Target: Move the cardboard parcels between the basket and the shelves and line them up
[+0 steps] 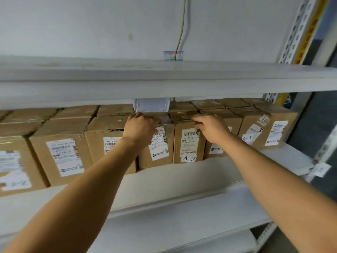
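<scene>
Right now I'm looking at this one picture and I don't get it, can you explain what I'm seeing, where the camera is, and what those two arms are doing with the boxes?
No machine here: these are a person's two bare arms. The single picture comes from a wide-angle camera worn on the person's head, looking forward at a grey metal shelf, which is why straight edges look bent.

On that shelf stands a row of cardboard parcels with white shipping labels, more rows behind. One parcel marked A-2 stands near the middle; another marked A-1 stands further right.

The left hand rests on the top front edge of the parcel beside A-2, fingers curled over it. The right hand lies on the top of the A-2 parcel, fingers reaching leftward. Neither parcel is lifted; both stand on the shelf. The shelf above shows no parcels. No basket is in view.
</scene>
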